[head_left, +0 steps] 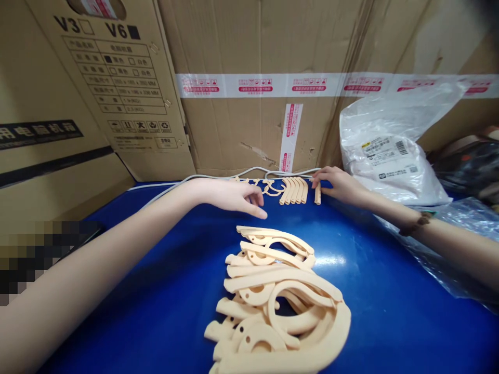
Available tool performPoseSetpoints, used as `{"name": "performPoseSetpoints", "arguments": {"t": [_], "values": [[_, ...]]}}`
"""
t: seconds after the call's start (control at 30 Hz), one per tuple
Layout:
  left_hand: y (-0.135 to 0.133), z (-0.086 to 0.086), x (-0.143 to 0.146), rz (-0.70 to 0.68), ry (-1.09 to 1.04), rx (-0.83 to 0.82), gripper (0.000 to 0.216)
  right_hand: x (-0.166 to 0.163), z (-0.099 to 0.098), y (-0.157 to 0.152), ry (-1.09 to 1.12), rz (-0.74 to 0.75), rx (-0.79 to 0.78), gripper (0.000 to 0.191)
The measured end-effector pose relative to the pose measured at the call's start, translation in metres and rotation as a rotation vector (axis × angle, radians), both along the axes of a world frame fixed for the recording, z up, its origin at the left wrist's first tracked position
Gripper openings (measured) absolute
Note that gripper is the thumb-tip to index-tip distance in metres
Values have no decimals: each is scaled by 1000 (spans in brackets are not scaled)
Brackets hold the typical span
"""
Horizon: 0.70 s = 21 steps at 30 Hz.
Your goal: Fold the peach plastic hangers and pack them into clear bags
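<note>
My right hand (340,185) is at the back of the blue table, its fingertips closed about a single beige plastic hanger arm (318,194). Left of that piece, several matching curved hanger arms (295,190) lie side by side in a row. My left hand (237,198) hovers over the table with thumb and fingers apart and nothing in it. Just beyond it are small beige hanger hooks (273,189), partly hidden by the hand. Nearer to me, a pile of beige folding hangers (288,317) lies folded and overlapping.
Cardboard boxes (249,135) wall off the back and left of the blue table (156,291). A grey cable (175,182) runs along the back edge. At the right stand a white plastic bag with a label (393,161) and clear plastic film (463,223); a dark bundle lies beyond.
</note>
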<state>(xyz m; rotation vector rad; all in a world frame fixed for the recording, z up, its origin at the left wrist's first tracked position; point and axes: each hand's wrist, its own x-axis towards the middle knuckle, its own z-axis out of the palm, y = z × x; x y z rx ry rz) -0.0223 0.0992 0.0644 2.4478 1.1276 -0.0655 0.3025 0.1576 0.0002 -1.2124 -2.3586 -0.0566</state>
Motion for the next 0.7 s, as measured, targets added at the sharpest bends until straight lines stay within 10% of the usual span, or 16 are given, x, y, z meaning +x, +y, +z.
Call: {"name": "performPoseSetpoints", "arguments": {"t": [0.2,0.47,0.7], "values": [[-21,20,1,-54,156,-283,48,2,-5,-1,12,-39,2,15],[-18,18,6,-146,270,-271,40,-5,-10,-2,65,-1,-75,22],[-15,19,1,-170,259,-230,40,-58,38,-69,147,167,-219,23]]}}
